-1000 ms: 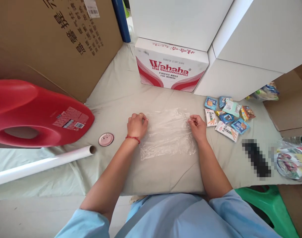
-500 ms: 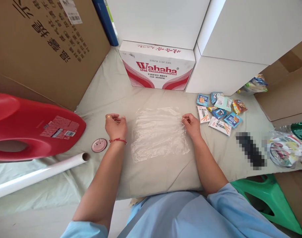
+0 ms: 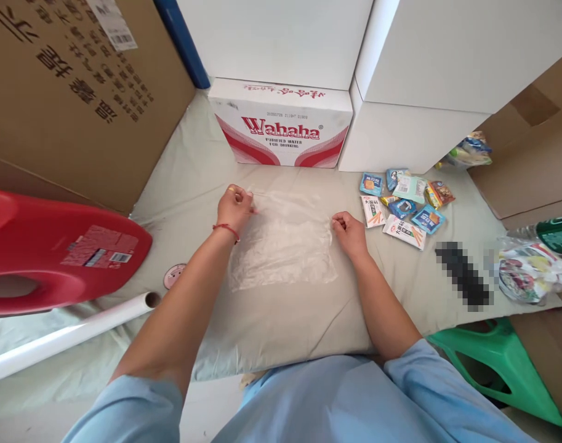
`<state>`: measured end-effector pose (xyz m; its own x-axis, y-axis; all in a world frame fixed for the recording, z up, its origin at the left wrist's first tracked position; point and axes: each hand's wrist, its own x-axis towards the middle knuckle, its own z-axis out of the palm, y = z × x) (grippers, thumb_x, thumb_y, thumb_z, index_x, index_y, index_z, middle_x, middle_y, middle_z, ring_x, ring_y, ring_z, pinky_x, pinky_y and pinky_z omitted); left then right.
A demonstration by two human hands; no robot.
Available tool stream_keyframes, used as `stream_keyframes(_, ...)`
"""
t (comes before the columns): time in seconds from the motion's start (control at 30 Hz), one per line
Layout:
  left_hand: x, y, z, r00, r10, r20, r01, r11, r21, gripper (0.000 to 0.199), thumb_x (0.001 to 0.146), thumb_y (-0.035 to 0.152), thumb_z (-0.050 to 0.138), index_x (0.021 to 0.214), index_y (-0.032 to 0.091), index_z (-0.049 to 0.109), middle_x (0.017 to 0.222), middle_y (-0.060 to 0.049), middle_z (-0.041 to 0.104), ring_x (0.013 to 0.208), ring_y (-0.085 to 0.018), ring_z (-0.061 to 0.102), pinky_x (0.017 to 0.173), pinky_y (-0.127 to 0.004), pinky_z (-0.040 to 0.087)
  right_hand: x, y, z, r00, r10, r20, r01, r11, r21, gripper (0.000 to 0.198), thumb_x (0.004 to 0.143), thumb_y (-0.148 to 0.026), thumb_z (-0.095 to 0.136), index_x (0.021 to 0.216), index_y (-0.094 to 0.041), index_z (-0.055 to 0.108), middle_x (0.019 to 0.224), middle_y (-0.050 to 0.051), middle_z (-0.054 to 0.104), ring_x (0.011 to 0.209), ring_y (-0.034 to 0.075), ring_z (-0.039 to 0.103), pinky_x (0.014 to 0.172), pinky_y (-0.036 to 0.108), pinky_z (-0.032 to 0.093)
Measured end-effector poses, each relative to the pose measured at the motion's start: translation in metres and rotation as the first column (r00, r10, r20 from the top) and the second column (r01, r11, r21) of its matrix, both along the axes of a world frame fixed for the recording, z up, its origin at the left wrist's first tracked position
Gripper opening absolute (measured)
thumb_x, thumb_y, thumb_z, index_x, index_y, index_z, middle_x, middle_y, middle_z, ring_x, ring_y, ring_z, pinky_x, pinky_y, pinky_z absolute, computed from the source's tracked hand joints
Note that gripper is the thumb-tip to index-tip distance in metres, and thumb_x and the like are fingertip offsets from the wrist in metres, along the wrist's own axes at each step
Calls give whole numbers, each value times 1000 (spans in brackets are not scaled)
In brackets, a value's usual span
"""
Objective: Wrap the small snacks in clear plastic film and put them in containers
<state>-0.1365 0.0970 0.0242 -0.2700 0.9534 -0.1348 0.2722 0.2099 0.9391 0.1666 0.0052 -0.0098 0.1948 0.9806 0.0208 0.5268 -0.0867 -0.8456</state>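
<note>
While left hand [image 3: 234, 210] and right hand [image 3: 351, 234] pinch clear plastic [image 3: 285, 243], pink disc [image 3: 172, 275] half hidden, red jug [image 3: 59, 237] cropped.

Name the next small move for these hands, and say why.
Probably ease the left hand and right hand gently apart: they are at opposite sides of the clear plastic, which lies wrinkled on the cloth.

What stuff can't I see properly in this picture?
All in the head view:
Pink disc: right part hidden by the left forearm.
Clear plastic: part of its left edge is behind the left hand.
Red jug: cut off by the picture's left edge.
White roll: one end cut off there too.
Dark thing: blurred into blocks, so I can't tell what it is.
Snack packets: smallest print too tiny to read.
</note>
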Motion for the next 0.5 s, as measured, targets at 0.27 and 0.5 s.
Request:
stream_keyframes(0.27,-6,-1,5,945,58,322,-34,996,-77,32,70,18,71,92,24,50,78,1,65,58,-13,53,54,-24,38,-8,0,10,995,14,95,-11,999,-37,35,98,-55,53,110,-25,65,85,2,74,80,21,68,74,32,48)
stream_keyframes(0.5,-9,6,5,927,116,357,-94,992,-79,45,62,8,69,97,24,47,76,6,61,51,-8,47,50,-23,31,-14,-5,16,941,156,301,-121,984,-131,23,91,-26,65,114,-27,69,96,2,75,86,22,67,73,32,43)
